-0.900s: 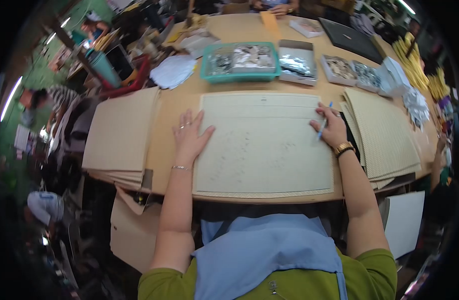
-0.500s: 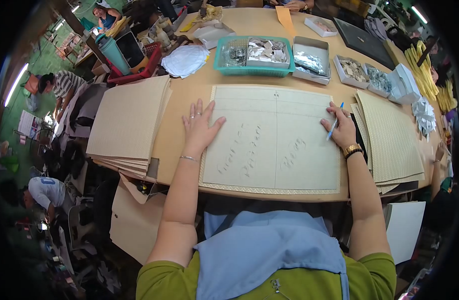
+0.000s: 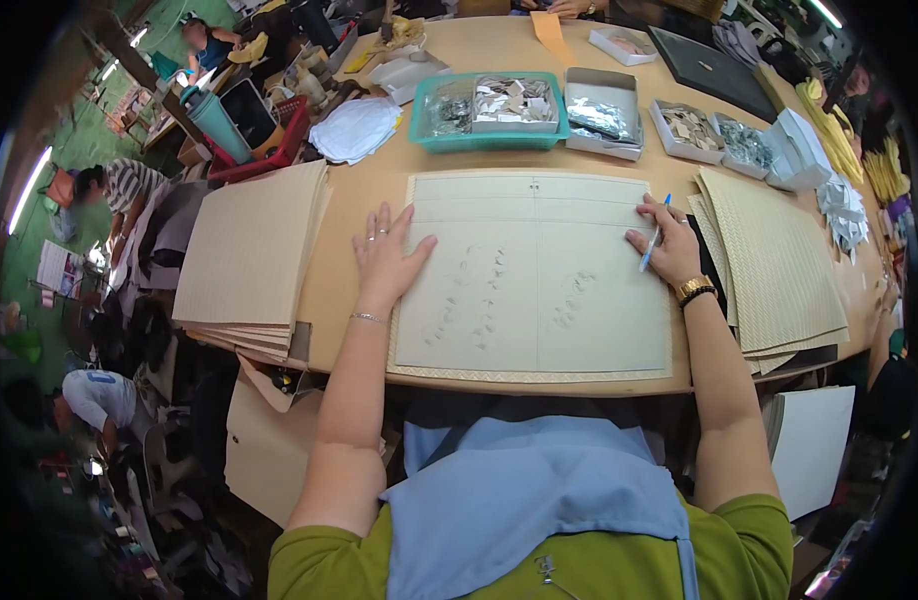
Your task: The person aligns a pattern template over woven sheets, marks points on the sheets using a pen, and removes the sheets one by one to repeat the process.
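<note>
A pale pattern sheet [image 3: 535, 290] with ruled lines and handwriting lies flat before me. Beneath it, the border of a textured cream sheet [image 3: 529, 376] shows along the edges. My left hand [image 3: 389, 258] rests flat at the left edge, fingers spread and holding nothing. At the upper right edge, my right hand [image 3: 674, 246] holds a blue-and-white pen [image 3: 649, 250] between its fingers. The fingertips of that hand touch the sheets' right edge.
Stacks of textured sheets lie left [image 3: 244, 245] and right [image 3: 779, 265]. Behind stand a teal basket [image 3: 489, 145], white boxes of small pieces [image 3: 604, 145], a red basket [image 3: 269, 160] and a black board [image 3: 714, 75]. Other people sit at the left and far side.
The view has shifted slightly, so the sheets and basket appear a little further left. Both hands keep their places at the sheets' edges, and the pen stays in the right hand.
</note>
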